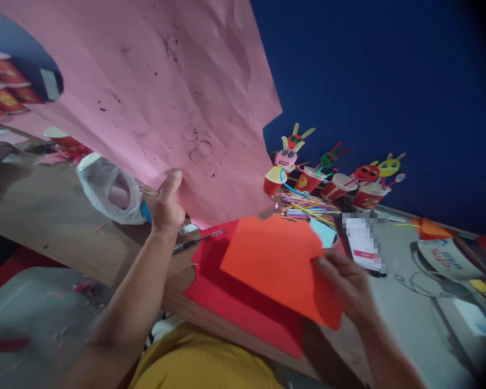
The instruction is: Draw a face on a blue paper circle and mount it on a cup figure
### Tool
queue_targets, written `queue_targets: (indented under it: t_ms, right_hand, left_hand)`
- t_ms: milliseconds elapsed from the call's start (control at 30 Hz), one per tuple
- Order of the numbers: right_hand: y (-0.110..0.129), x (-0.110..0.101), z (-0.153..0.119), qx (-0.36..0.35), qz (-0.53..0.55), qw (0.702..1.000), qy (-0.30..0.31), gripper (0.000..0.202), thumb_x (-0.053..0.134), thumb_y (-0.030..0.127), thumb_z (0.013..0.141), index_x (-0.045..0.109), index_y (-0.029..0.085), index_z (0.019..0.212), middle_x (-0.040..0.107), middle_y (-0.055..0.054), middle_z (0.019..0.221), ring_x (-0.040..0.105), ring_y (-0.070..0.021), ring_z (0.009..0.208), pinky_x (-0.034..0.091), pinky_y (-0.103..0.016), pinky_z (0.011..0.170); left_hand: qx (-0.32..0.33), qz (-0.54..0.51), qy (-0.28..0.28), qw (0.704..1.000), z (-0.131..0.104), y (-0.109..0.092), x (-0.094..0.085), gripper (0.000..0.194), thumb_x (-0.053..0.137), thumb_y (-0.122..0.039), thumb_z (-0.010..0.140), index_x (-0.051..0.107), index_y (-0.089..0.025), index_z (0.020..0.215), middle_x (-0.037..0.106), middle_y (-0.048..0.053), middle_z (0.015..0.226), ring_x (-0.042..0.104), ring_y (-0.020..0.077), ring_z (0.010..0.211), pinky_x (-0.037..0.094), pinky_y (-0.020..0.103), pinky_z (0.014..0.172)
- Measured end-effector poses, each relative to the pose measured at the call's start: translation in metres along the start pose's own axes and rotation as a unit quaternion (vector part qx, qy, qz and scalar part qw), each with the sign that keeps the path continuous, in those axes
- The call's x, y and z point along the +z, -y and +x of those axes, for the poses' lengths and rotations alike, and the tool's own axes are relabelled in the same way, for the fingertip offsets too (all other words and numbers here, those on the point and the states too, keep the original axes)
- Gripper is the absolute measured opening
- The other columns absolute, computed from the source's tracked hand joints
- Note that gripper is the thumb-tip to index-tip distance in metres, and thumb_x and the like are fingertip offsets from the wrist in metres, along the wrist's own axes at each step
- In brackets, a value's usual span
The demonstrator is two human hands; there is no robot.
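Observation:
My left hand (168, 205) grips the lower edge of a large pink paper sheet (210, 108), thumb on its front. The sheet is raised, creased and smudged with dark marks, with a round cut-out at its left. Between the thumb and fingers of my right hand (346, 283) is the right edge of an orange paper sheet (271, 265), tilted above the table. Below it lies a red paper sheet (243, 316), partly covered. A black pen (194, 243) rests by the red sheet's upper left edge.
Decorated paper cups (368, 195) line the blue wall (380, 70). Colored sticks (308, 202) lie in front of them, beside a phone (362, 243). A plastic bag (109, 189) sits at left on the wooden table (76, 221). Another person's blurred hand (2, 156) is at far left.

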State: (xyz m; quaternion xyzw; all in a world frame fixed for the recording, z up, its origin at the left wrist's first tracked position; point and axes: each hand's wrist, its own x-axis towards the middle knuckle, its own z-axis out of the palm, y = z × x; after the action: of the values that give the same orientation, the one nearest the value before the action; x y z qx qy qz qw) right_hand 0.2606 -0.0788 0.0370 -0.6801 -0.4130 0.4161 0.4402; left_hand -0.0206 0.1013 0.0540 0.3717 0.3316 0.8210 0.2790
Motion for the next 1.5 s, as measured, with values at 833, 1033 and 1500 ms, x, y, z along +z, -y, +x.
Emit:
queue_targets:
  t_ms: [833, 1033, 1500]
  right_hand:
    - [-0.031, 0.060, -0.017, -0.152, -0.467, 0.868, 0.074, 0.022, 0.039, 0.026, 0.091, 0.061, 0.024, 0.093, 0.065, -0.003, 0.087, 0.063, -0.0187, 0.079, 0.037, -0.025, 0.062]
    - [-0.026, 0.057, -0.007, -0.148, -0.462, 0.867, 0.113, 0.016, 0.043, 0.024, 0.087, 0.059, 0.023, 0.090, 0.061, -0.003, 0.085, 0.059, -0.0177, 0.075, 0.034, -0.025, 0.059]
    - [0.003, 0.041, 0.036, -0.143, -0.382, 0.910, 0.079, 0.013, 0.048, 0.028, 0.081, 0.059, 0.021, 0.078, 0.066, 0.000, 0.072, 0.060, -0.0159, 0.066, 0.039, -0.025, 0.059]
  left_hand:
    - [-0.090, 0.032, 0.014, 0.995, -0.002, 0.004, -0.003, 0.011, 0.067, -0.035, 0.069, 0.064, -0.025, 0.075, 0.066, -0.003, 0.085, 0.060, 0.0171, 0.094, 0.047, 0.030, 0.091]
    - [-0.082, 0.025, 0.028, 0.996, -0.004, 0.002, -0.001, 0.013, 0.068, -0.034, 0.069, 0.064, -0.026, 0.079, 0.066, -0.003, 0.090, 0.058, 0.0179, 0.099, 0.046, 0.031, 0.094]
    - [-0.094, 0.018, 0.021, 0.995, -0.004, 0.005, -0.003, 0.012, 0.069, -0.032, 0.068, 0.066, -0.024, 0.076, 0.066, -0.002, 0.087, 0.060, 0.0171, 0.094, 0.046, 0.033, 0.093]
